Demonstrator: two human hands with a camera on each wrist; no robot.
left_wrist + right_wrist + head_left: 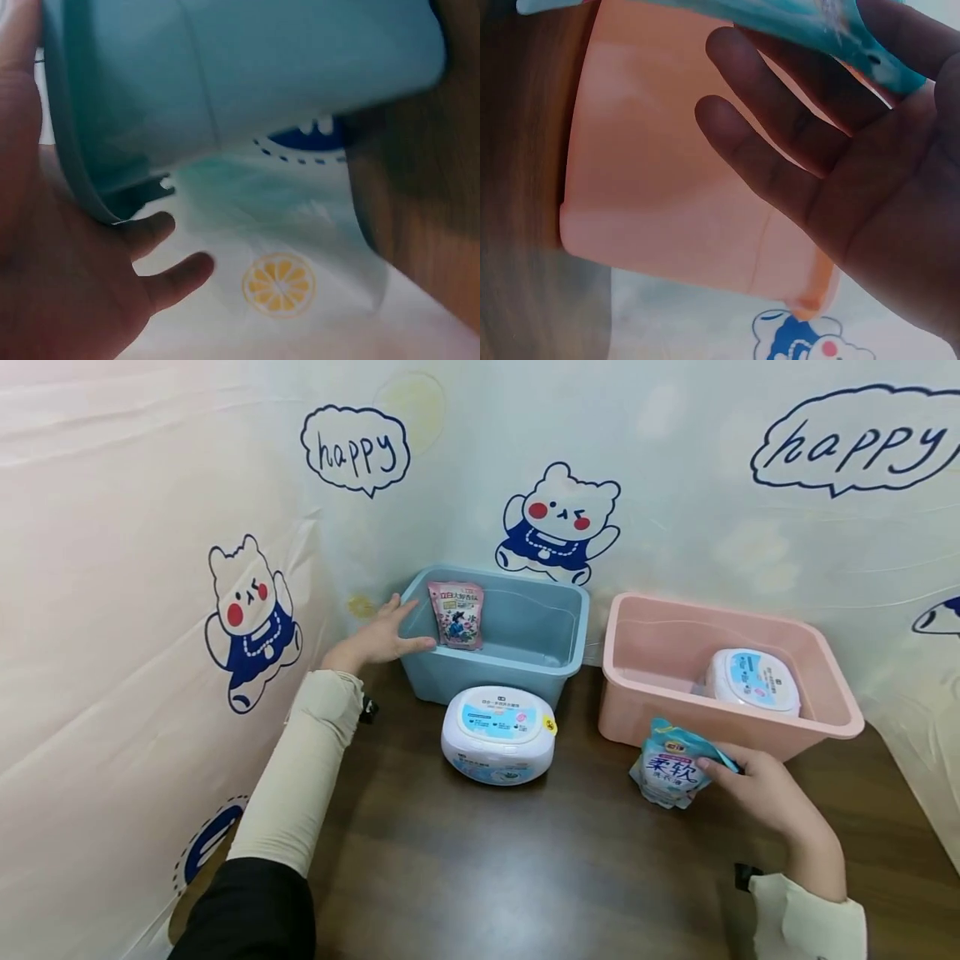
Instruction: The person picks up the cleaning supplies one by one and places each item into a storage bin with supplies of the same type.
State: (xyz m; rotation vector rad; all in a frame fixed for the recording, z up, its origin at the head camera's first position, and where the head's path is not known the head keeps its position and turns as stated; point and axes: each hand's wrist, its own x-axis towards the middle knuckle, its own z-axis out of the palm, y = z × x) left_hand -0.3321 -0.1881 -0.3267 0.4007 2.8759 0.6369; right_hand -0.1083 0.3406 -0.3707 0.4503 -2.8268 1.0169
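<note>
bear-printed cloth (465, 410) backed brown table (517, 860). teal pouch (667, 772) was before pink bin (637, 710), print facing head camera, long axis near upright, top leaning right; right hand (772, 789) pinched its top corner. left hand (382, 635), fingers spread, touched blue bin (427, 675).

The setup comprises two bins: one blue bin (525, 620) and one pink bin (630, 714). Two tubs are present: one white tub (498, 735) on the table (480, 852) and one matching tub (753, 679) in the pink bin. Soft packs total two: one pink packet (457, 617) in the blue bin and one teal pouch (670, 768). Hands number two: one left hand (378, 635), one right hand (772, 789). In the head view, the cloth (465, 460) shows two speech bubbles and two whole bears.
</note>
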